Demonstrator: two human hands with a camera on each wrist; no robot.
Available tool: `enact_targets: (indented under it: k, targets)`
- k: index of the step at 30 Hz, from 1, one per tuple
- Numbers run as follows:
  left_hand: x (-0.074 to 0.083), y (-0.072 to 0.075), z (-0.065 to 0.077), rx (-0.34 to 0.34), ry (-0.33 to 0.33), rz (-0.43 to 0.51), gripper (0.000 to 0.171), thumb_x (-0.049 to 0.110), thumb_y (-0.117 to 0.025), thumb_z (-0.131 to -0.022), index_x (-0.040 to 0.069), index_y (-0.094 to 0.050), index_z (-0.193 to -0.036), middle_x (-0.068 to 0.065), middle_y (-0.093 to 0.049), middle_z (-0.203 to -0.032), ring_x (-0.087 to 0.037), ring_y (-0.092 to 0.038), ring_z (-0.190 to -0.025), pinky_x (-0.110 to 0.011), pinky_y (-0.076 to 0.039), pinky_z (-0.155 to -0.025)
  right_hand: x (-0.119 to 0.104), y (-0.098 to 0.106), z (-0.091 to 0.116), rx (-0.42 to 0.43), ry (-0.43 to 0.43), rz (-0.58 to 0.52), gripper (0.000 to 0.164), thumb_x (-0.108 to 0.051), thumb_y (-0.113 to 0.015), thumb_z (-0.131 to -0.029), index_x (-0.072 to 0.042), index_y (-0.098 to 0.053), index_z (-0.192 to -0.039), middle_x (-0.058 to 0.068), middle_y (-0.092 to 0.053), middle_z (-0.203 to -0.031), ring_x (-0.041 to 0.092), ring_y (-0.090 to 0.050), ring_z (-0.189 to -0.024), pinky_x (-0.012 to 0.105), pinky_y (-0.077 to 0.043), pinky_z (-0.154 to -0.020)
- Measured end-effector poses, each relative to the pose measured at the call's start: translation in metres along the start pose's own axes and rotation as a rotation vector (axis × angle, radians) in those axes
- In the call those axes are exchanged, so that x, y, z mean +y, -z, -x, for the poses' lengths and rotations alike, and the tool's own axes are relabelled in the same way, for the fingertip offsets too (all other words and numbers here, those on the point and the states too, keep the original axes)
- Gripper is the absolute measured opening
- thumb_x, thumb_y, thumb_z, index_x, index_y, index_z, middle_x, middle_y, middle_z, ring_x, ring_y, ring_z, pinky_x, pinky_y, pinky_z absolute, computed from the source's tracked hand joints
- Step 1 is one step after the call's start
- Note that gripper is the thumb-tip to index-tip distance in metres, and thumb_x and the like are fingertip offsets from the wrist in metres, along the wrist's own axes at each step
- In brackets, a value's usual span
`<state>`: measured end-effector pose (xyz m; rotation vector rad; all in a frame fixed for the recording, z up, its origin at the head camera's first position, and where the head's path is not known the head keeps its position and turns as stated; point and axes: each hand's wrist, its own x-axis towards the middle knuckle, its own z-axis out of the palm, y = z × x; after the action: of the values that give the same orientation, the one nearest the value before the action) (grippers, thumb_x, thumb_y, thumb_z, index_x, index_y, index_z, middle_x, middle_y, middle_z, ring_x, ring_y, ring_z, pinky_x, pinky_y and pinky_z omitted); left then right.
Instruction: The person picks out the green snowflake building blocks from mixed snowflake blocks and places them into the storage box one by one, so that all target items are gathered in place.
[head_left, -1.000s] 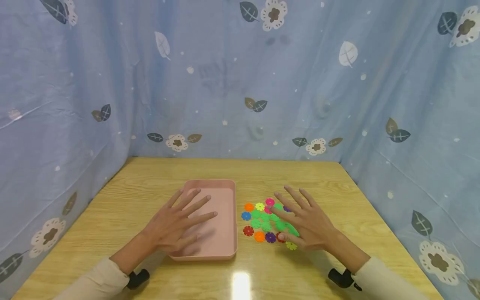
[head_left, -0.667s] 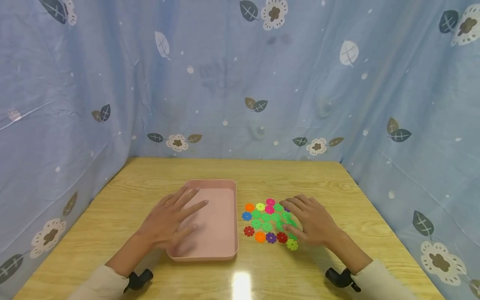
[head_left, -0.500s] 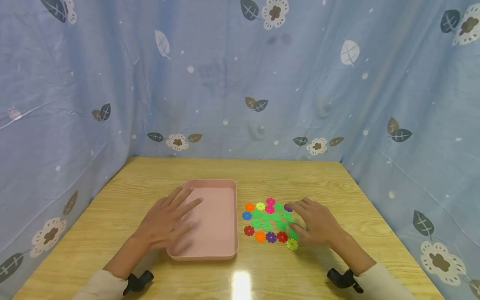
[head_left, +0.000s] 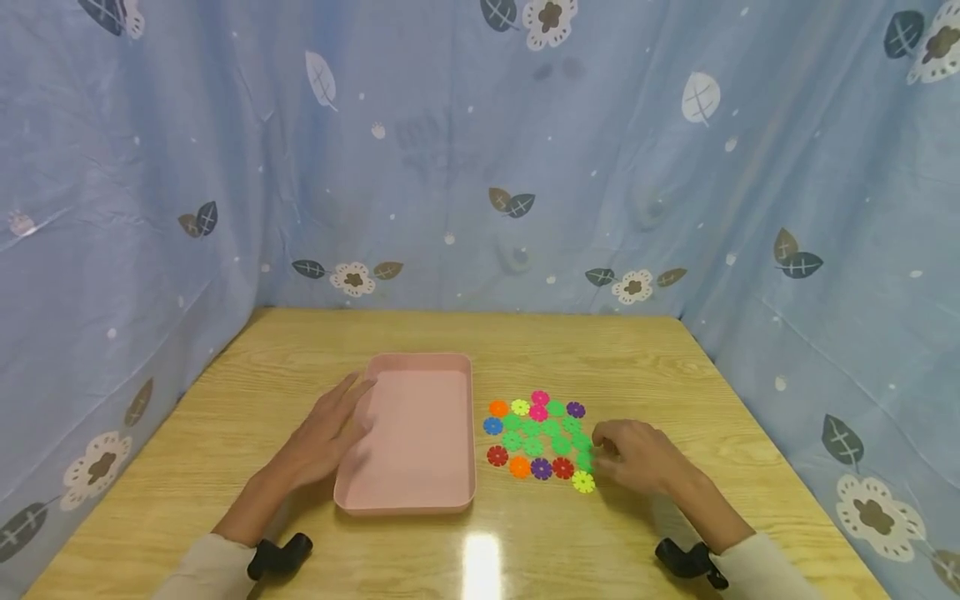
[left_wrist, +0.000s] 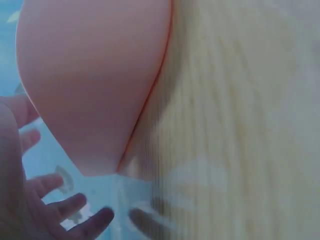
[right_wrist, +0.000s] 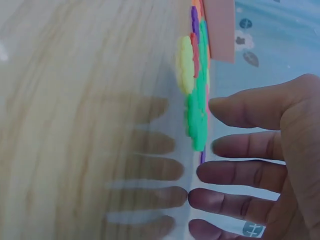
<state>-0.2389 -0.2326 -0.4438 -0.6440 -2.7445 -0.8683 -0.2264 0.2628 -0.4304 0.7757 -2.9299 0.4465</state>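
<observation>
My left hand [head_left: 318, 437] is at the left rim of a shallow pink tray [head_left: 412, 450], fingers loosely spread, with nothing in its grasp. In the left wrist view, the thumb side of the left hand [left_wrist: 35, 200] comes close to the tray wall [left_wrist: 95, 90]; contact is unclear. Flat flower-shaped plastic discs [head_left: 533, 447] lie right of the tray, most of them green. Beside their right edge is my right hand [head_left: 637, 454], fingers bent and grasping nothing. The right wrist view has its fingertips apart, near a green disc [right_wrist: 197, 122].
The wooden table [head_left: 585, 350] carries the tray and discs. A blue patterned curtain [head_left: 450, 167] hangs behind and along both sides. Around the green discs lie orange, red, purple, pink, blue and yellow ones, including a yellow disc [head_left: 583, 482] nearest the front.
My left hand has drawn back leftward from over the tray to its left rim. My right hand has moved right off the discs, and its fingers have bent. The discs stay in place.
</observation>
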Motion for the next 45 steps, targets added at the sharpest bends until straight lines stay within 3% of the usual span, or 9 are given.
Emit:
enact_targets:
  k: [3,6,10,13,18,20,32,39,45]
  targets:
    - [-0.004,-0.003,-0.001,-0.016,0.068,0.186,0.062,0.031,-0.052,-0.097,0.034,-0.019,-0.15,-0.007,-0.012,-0.156,-0.04,-0.017,-0.139,-0.068,-0.024,-0.1,0.002,-0.003,0.001,-0.028,-0.007,0.002,0.015,-0.032,-0.073,-0.08,-0.022,-0.064,-0.086,-0.014,-0.055,-0.079,0.005,-0.05,-0.071,0.028,-0.044,-0.061]
    - [-0.008,-0.007,-0.002,0.001,0.133,0.299,0.065,0.025,-0.056,-0.095,0.029,-0.021,-0.15,-0.013,-0.026,-0.151,-0.039,-0.034,-0.131,-0.06,-0.038,-0.096,0.002,-0.005,0.001,-0.032,-0.016,0.001,0.019,-0.036,-0.073,-0.08,-0.022,-0.061,-0.082,-0.013,-0.052,-0.075,0.006,-0.045,-0.067,0.027,-0.041,-0.058]
    - [-0.011,-0.011,-0.006,0.014,0.23,0.383,0.063,0.021,-0.057,-0.095,0.023,-0.024,-0.149,-0.016,-0.039,-0.141,-0.031,-0.057,-0.101,-0.043,-0.052,-0.072,0.001,-0.009,0.0,-0.036,-0.058,-0.017,0.022,-0.038,-0.073,-0.08,-0.02,-0.062,-0.081,-0.012,-0.052,-0.074,0.007,-0.044,-0.066,0.028,-0.04,-0.059]
    - [-0.013,-0.015,-0.009,-0.016,0.309,0.46,0.062,0.021,-0.055,-0.095,0.02,-0.024,-0.149,-0.017,-0.041,-0.138,-0.031,-0.058,-0.079,-0.035,-0.05,-0.055,0.0,-0.012,0.002,-0.051,-0.102,-0.05,0.018,-0.034,-0.074,-0.08,-0.018,-0.064,-0.083,-0.012,-0.055,-0.076,0.008,-0.047,-0.069,0.029,-0.042,-0.06]
    - [-0.016,-0.019,-0.009,-0.019,0.38,0.522,0.061,0.022,-0.056,-0.094,0.013,-0.029,-0.147,-0.019,-0.044,-0.135,-0.041,-0.055,-0.104,-0.033,-0.052,-0.063,-0.006,-0.016,0.002,-0.068,-0.119,-0.116,0.012,-0.021,-0.073,-0.082,-0.015,-0.065,-0.088,-0.011,-0.055,-0.077,0.008,-0.049,-0.069,0.028,-0.044,-0.06]
    - [-0.018,-0.018,-0.008,-0.007,0.394,0.532,0.059,0.022,-0.057,-0.093,0.011,-0.032,-0.146,-0.02,-0.045,-0.135,-0.037,-0.054,-0.11,-0.034,-0.053,-0.066,-0.009,-0.018,-0.002,-0.076,-0.121,-0.145,0.011,-0.019,-0.072,-0.083,-0.014,-0.064,-0.088,-0.01,-0.054,-0.075,0.008,-0.048,-0.065,0.026,-0.043,-0.057]
    - [-0.02,-0.02,-0.012,0.035,0.399,0.601,0.046,0.015,-0.052,-0.094,0.008,-0.044,-0.139,-0.018,-0.055,-0.126,-0.026,-0.064,-0.073,-0.037,-0.055,-0.057,-0.006,-0.018,-0.007,0.006,-0.092,-0.222,0.018,-0.006,-0.069,-0.083,-0.012,-0.053,-0.085,-0.006,-0.038,-0.062,0.006,-0.031,-0.055,0.022,-0.029,-0.05]
    - [-0.019,-0.017,-0.014,0.056,0.399,0.584,0.046,0.015,-0.052,-0.094,0.009,-0.046,-0.138,-0.016,-0.055,-0.127,-0.023,-0.063,-0.077,-0.036,-0.055,-0.058,-0.005,-0.015,-0.008,0.071,-0.064,-0.245,0.017,-0.003,-0.068,-0.083,-0.012,-0.054,-0.085,-0.008,-0.035,-0.061,0.004,-0.029,-0.055,0.022,-0.03,-0.053]
    - [-0.021,-0.017,-0.013,0.047,0.397,0.584,0.046,0.015,-0.051,-0.094,0.007,-0.045,-0.139,-0.018,-0.053,-0.128,-0.022,-0.063,-0.07,-0.036,-0.054,-0.055,-0.009,-0.012,-0.013,0.143,-0.004,-0.25,0.019,0.001,-0.065,-0.085,-0.015,-0.054,-0.084,-0.009,-0.046,-0.067,0.004,-0.039,-0.061,0.023,-0.036,-0.057]
